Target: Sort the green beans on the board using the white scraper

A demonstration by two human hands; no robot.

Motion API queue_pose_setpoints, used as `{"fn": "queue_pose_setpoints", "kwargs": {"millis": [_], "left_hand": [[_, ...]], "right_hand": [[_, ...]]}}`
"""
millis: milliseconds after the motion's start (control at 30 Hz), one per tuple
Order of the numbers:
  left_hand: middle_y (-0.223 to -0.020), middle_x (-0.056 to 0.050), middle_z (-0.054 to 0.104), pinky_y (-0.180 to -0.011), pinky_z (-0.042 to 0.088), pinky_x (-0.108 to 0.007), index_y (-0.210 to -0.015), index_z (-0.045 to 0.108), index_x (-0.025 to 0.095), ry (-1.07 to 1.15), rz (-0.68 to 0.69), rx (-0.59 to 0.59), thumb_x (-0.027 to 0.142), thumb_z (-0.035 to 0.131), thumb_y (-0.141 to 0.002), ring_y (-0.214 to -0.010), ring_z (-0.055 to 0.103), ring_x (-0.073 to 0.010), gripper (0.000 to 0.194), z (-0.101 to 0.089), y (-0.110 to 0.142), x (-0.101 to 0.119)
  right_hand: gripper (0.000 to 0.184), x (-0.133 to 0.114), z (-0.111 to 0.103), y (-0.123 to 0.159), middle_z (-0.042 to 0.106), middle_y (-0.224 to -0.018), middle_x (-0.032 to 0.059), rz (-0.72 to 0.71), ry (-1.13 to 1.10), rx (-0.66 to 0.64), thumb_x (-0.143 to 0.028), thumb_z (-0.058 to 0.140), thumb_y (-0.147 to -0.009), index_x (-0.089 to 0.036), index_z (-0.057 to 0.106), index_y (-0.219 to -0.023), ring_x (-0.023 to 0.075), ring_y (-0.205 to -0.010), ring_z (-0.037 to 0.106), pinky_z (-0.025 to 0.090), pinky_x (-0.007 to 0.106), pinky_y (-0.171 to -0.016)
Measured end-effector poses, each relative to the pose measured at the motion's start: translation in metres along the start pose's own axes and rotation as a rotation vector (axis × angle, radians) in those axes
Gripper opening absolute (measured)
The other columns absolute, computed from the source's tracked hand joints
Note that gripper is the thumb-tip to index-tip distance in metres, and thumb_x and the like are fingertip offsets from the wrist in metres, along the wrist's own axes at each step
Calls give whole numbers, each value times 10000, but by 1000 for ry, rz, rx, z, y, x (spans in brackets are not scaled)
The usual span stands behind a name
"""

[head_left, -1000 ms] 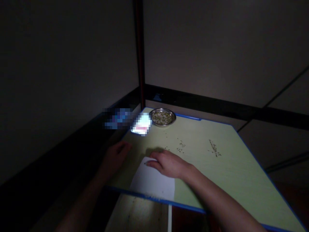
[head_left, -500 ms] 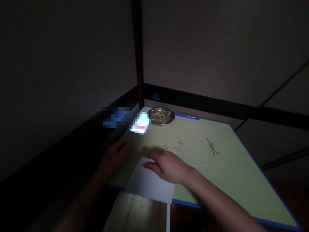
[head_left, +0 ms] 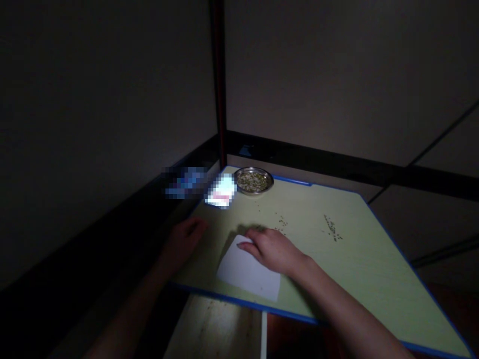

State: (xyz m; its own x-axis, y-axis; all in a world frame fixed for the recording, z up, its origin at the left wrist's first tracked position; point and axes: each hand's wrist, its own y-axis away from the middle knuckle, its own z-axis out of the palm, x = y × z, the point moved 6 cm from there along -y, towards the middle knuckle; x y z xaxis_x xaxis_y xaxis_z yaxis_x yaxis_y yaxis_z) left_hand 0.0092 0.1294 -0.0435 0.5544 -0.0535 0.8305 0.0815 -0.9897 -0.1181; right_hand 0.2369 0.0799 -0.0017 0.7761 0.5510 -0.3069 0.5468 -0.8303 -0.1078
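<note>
My right hand (head_left: 271, 249) pinches the upper edge of a white sheet of paper (head_left: 249, 274), thumb on top and fingers behind. The sheet hangs tilted over the table's front edge area. My left hand (head_left: 185, 242) rests in shadow by the table's left edge, loosely curved, with a gap between thumb and fingers and nothing visible in it. Small dark seed-like grains (head_left: 281, 219) lie scattered beyond my right hand. Another cluster of grains (head_left: 331, 229) lies farther right. At the back, a round metal dish (head_left: 254, 180) holds greenish and whitish grains.
The pale green table (head_left: 366, 279) has a blue rim. A glowing, blurred-out screen (head_left: 221, 192) stands left of the dish. Below the front edge, an open drawer (head_left: 217, 329) shows small specks inside. Walls close in behind and on the left.
My right hand has moved the paper forward and slightly right, away from the drawer and onto the table side. More of the drawer's inside shows. My left hand has hardly moved.
</note>
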Motion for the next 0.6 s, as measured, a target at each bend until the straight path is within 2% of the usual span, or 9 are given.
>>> {"fn": "queue_pose_setpoints", "kwargs": {"millis": [167,400,600], "left_hand": [[-810,-25,730,-718,486,-279,-814,702,180,13,3,-18,520,542,-768,-801,643,-217,378,1,0,0],[-741,-8,699,-666,465,-263,-789,687,186,0,13,-31,507,529,-794,-744,621,-197,357,2,-1,-6],[-792,-19,714,-701,474,-262,-807,687,178,26,24,-25,502,533,-799,-787,634,-198,359,2,-1,-4]], "right_hand": [[408,-15,7,-9,719,-868,97,-79,-9,-4,-500,441,-1001,-182,689,-1062,220,-753,656,479,338,-689],[412,-10,15,-10,714,-941,89,-98,-63,-33,-493,409,-1016,-186,679,-1067,214,-842,656,483,331,-735],[413,-11,15,-12,717,-954,94,-114,-112,-42,-489,410,-1018,-177,678,-1049,219,-865,663,491,327,-745]]}}
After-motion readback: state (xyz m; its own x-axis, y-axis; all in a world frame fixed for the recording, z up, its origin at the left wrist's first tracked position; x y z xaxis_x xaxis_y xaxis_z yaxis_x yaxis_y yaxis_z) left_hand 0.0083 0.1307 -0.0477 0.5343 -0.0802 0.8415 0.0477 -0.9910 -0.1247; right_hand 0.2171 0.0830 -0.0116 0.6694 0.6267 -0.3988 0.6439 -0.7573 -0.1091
